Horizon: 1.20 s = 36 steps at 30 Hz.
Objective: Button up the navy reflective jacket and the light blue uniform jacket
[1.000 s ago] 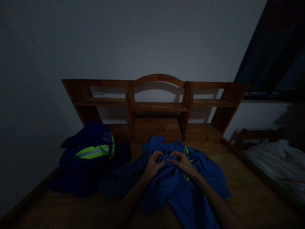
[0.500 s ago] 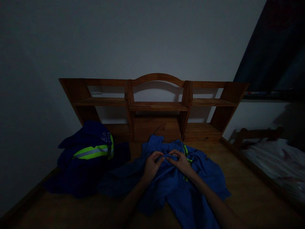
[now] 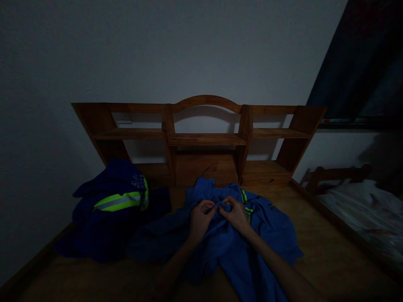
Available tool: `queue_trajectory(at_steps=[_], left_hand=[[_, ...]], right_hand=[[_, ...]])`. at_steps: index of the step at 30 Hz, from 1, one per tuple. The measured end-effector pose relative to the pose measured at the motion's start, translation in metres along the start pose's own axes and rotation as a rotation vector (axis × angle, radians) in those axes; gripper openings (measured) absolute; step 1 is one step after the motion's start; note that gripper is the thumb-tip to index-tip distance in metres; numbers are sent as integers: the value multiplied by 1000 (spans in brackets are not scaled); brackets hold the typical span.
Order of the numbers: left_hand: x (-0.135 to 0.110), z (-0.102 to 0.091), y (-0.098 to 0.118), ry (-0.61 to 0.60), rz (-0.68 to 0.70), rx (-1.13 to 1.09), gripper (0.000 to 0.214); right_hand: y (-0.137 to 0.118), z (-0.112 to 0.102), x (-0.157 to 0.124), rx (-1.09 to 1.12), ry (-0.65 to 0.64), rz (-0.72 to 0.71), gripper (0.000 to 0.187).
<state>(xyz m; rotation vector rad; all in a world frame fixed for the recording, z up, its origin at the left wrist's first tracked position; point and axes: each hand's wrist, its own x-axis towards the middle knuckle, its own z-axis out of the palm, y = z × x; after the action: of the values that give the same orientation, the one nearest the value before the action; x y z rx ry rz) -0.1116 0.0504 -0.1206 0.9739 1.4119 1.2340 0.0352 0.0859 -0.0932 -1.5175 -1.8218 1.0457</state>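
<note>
A blue garment [image 3: 267, 230] with yellow-green reflective strips lies spread and crumpled on the wooden surface. Near its middle, my left hand [image 3: 200, 216] pinches a fold of the cloth between thumb and fingers. Close beside it, my right hand [image 3: 235, 214] grips the same stretch of fabric, fingertips almost meeting those of the left. Whatever detail sits between the fingertips is too small and dark to make out. To the left rests a darker blue garment [image 3: 107, 222] in a heap, with a yellow-green and silver band and pale printing.
A wooden shelf unit [image 3: 206, 139] stands against the wall behind the garments. The wooden surface [image 3: 317, 235] has a raised edge on the right. Beyond that edge lie whitish plastic-like bags [image 3: 362, 209]. A dark curtain [image 3: 362, 71] hangs at upper right.
My hands have drawn slightly closer together, bunching the fold between them. The camera view has shifted a little. The darker garment stays in place.
</note>
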Motion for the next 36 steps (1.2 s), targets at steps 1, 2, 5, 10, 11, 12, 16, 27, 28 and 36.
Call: queue_trajectory(at_steps=[1,2,5,10,11,12,16,27,28,36], left_hand=[[0,0,0,-7,1,-1,17],[1,0,0,-21,5,-2,17],[1,-1,1,-66,-1,-13,17],[4,-5,0,-23,-65,-46,20],[5,-6,0,-8,-76,-54,20],[6,-6,-1,0,-85,-64,21],[8,-9,-2,-27,-98,-93,24],[4,-10,4,-134,-38,-82,20],[4,-10,5,-137,-41,-81,20],[4,-9,6,-151,-18,-68,17]], right_hand=[[0,1,-1,-15,9,2,10],[0,2,-1,-32,21,2,10],[2,4,-3,-74,49,-6,11],[4,-3,-3,64,-76,-84,10],[3,-5,-3,96,-103,-98,11],[3,-7,-3,118,-123,-110,11],[-2,-12,-1,125,-140,-138,14],[-6,-28,5,95,-304,-145,24],[-5,-28,5,98,-306,-143,24],[-8,-27,5,189,-316,-125,21]])
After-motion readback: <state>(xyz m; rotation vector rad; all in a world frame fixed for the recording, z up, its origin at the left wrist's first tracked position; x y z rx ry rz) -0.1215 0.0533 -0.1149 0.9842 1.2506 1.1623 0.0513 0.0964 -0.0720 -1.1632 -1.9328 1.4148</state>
